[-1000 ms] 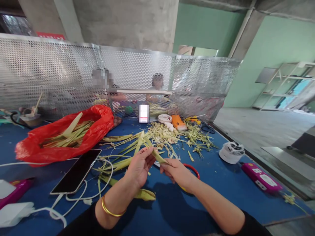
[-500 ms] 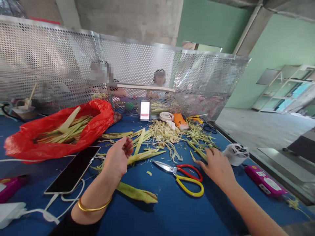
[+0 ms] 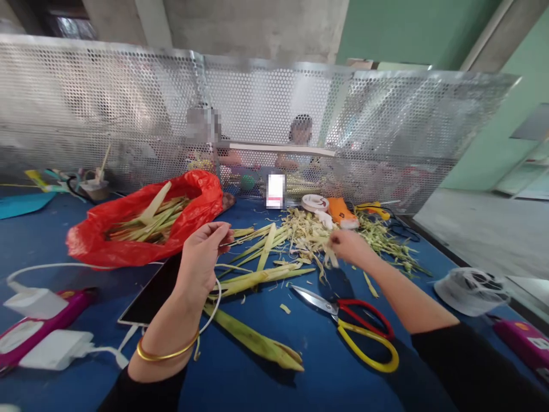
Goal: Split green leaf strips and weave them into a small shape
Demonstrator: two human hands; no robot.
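Note:
My left hand [image 3: 201, 254] is raised over the left part of the blue table, thumb and fingers pinched together. What it pinches, if anything, is too small to make out. Under its wrist lies a long green husk [image 3: 253, 337], with a bundle of pale stalks [image 3: 261, 277] beyond. My right hand [image 3: 349, 247] is closed at the near edge of a heap of pale, curly plant strips [image 3: 302, 232]. One pale strip [image 3: 329, 258] hangs below its fingertips. Scissors [image 3: 334, 309] with one red and one yellow handle lie slightly open between my hands.
A red plastic bag [image 3: 98, 234] of dry leaves stands left, beside a phone [image 3: 150, 294] on a white cable. Tape [image 3: 314, 202], an orange packet [image 3: 342, 213] and green trimmings [image 3: 392, 246] lie behind. People sit beyond the perforated metal screen [image 3: 266, 97].
My right hand has moved left and away from me, from the green trimmings to the pale strips, and its fingers have closed. My left hand has tightened into a pinch. The view has turned left.

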